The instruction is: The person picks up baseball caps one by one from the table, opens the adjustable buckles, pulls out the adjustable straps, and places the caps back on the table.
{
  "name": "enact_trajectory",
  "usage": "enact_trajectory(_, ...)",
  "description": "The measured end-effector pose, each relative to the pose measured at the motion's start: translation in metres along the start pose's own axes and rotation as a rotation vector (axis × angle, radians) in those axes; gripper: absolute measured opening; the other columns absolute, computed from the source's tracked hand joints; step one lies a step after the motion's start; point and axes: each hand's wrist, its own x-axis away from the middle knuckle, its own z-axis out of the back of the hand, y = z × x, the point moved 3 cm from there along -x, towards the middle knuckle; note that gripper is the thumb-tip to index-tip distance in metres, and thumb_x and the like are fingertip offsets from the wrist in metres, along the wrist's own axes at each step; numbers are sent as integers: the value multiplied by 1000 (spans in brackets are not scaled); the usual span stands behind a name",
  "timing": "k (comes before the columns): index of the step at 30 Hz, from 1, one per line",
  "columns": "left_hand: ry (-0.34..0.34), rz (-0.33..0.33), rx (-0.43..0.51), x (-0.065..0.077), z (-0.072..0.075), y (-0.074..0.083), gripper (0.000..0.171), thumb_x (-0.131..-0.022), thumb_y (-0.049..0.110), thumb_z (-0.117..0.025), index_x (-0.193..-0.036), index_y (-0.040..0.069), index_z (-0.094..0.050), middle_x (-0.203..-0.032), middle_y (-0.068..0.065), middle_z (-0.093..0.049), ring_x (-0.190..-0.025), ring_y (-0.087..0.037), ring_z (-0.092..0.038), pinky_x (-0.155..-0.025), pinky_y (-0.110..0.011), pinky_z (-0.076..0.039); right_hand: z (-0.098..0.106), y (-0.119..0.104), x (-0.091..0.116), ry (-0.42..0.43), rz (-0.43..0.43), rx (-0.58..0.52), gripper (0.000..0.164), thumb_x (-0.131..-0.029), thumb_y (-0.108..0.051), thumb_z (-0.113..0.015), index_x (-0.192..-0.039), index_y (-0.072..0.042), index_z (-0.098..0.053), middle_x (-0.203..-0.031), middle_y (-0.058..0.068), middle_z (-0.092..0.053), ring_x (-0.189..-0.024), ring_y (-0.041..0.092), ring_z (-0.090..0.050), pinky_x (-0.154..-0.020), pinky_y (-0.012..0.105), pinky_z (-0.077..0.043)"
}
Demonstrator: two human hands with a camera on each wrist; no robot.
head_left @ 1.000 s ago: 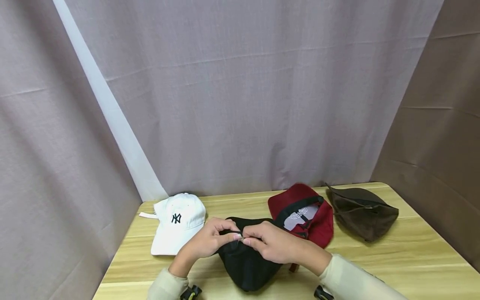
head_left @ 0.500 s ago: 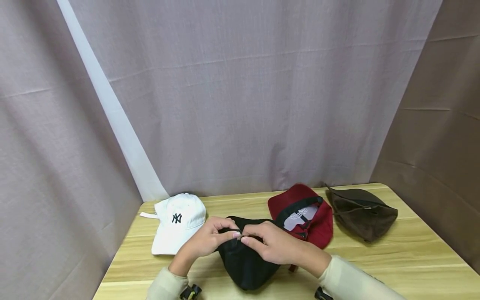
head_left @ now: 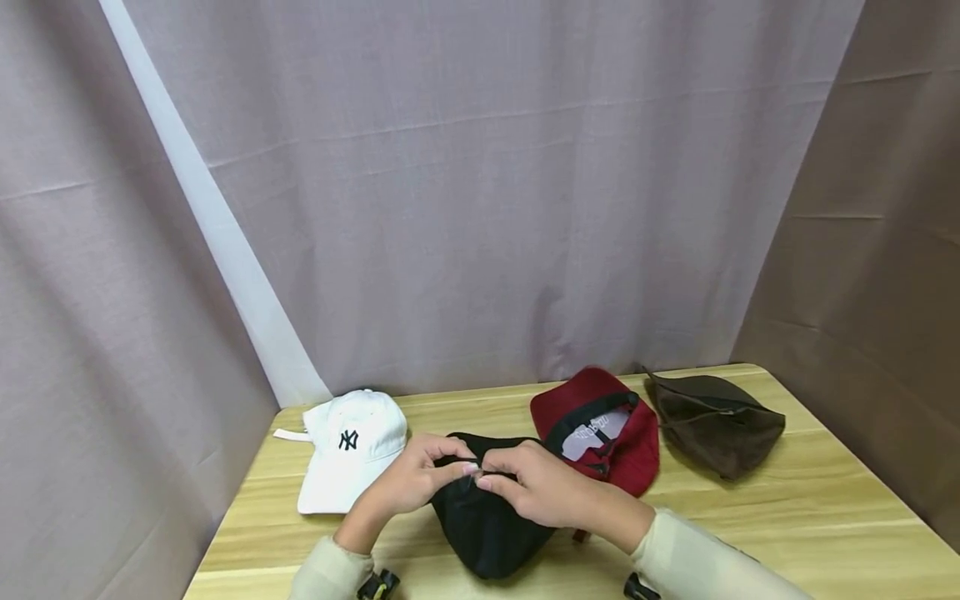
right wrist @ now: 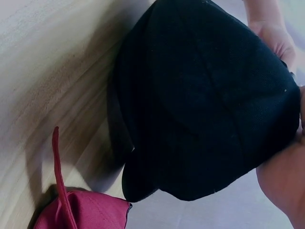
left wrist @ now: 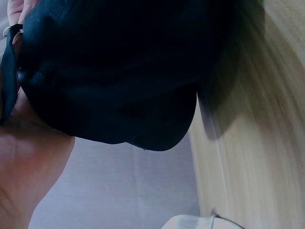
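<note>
Between my two hands is a black cap (head_left: 487, 537), its crown toward me and its brim on the far side. My left hand (head_left: 415, 481) pinches the cap's back strap (left wrist: 8, 78) from the left with thumb and forefinger. From the right, my right hand (head_left: 542, 487) pinches at the same spot, its thumb and forefinger nearly meeting the left fingertips. A small pale fastening shows between the fingertips, mostly covered. Close views from both wrists show the dark crown hanging beneath the hands, near the wooden table (right wrist: 71, 90).
To the left lies a white cap (head_left: 348, 467) with a dark NY logo and a loose strap. A red cap (head_left: 637, 450), underside showing, lies just beyond my right forearm. Farther right is a dark brown cap (head_left: 723, 437). Grey curtains (head_left: 480, 208) stand behind the table.
Both hands stay at the strap of the black cap, with only tiny fingertip shifts. The head view has turned slightly, so everything sits a little farther left.
</note>
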Motion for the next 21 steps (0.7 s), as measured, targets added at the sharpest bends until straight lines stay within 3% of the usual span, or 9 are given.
enact_trajectory(10,-8,-15,-11,4,0,-2,11,-103,10,-68,-97,9,-78,-94,-13,-75,-89,1,-62,-85,-24,-56,1,-1,0,-67,15,-30,24,-109,-22,-62,-85,-18,-64,-68,-17,-40,-63,-8,-39,-57,13,-34)
enact_trajectory(15,-16,-5,-1,5,-1,-1,11,-103,10,-68,-99,7,-78,-96,-16,-76,-92,1,-64,-91,-26,-56,2,-2,0,-103,4,-24,22,-109,-20,-61,-87,-18,-63,-69,-17,-38,-63,-8,-38,-59,12,-33)
enact_trajectory(21,-45,9,18,5,-1,-2,12,-103,10,-67,-98,8,-78,-94,-15,-75,-91,0,-63,-87,-25,-55,2,-2,-1,-148,9,-20,23,-109,-17,-60,-86,-17,-59,-71,-16,-36,-63,-7,-36,-60,12,-32)
